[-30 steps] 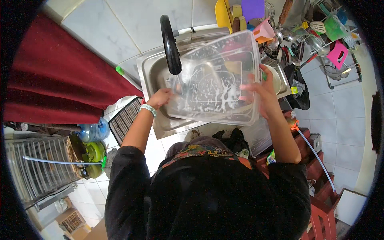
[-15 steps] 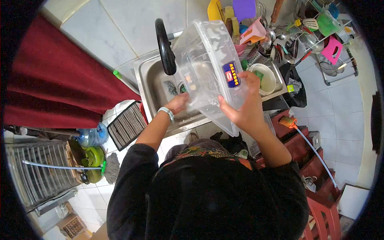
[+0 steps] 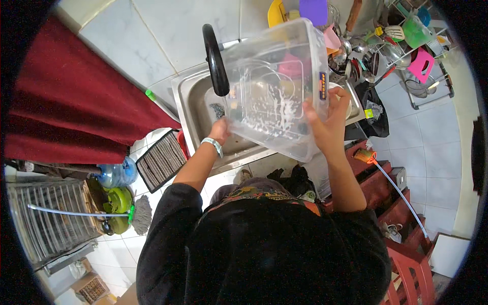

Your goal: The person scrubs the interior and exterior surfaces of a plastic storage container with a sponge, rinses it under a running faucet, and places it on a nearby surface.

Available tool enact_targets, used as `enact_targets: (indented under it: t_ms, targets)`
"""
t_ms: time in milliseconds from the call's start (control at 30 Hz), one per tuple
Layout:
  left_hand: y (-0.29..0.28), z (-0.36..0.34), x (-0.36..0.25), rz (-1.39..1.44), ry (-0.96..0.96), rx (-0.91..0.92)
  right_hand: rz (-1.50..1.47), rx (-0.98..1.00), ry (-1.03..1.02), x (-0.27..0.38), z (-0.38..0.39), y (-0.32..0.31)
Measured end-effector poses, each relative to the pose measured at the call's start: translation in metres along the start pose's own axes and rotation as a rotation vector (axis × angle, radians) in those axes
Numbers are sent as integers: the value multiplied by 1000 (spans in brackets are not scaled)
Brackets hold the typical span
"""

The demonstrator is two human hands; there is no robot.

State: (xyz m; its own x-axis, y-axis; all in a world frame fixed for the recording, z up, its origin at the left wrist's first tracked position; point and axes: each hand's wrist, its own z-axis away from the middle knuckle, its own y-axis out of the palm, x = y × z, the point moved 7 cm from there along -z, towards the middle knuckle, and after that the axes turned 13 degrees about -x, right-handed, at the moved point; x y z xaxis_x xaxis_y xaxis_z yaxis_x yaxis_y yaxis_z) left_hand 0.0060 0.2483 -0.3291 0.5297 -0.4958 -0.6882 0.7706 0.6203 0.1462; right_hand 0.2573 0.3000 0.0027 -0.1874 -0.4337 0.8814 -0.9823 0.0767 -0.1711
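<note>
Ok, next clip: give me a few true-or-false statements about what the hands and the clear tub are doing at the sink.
1. Both hands hold the clear plastic tub over the sink. True: left hand at its lower left edge, right hand at its right side.
2. The tub is clean and dry. False: white suds streak its inside.
3. The black faucet rises at the tub's left side. True.
4. The tub lies flat in the sink basin. False: it is held up, tilted.
5. The person's left wrist is bare. False: it wears a pale wristband.

A large clear plastic storage box (image 3: 277,91), rectangular with rounded corners, is tilted over the steel sink (image 3: 195,109), open side toward the person, white suds streaking its inside, a small label on one wall
</note>
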Motion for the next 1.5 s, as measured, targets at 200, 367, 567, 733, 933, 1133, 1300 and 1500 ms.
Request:
enact_targets:
  t_ms: [200, 367, 567, 733, 933, 1133, 1300, 1500]
  targets:
    - [-7, 15, 5, 89, 48, -121, -113, 17, 215, -27, 3, -5]
    - [-30, -4, 10, 51, 27, -180, -231, -21, 439, -19, 3, -1]
    - [-28, -6, 6, 27, 102, -140, -145, -8, 392, -10, -2, -5]
    - [-8, -8, 5, 21, -13, -2, -111, 82, 269, -3, -9, -2]
    - [9, -6, 6, 53, 165, -98, -68, 24, 139, 0, -11, 0]
    - [16, -7, 19, 67, -71, -152, 81, 40, -24, 10, -15, -3]
    - [15, -8, 19, 189, -167, -83, 57, 88, -38, 12, -18, 4]
    - [-1, 11, 1, 236, -63, 110, -31, 114, 187, -24, -24, -5]
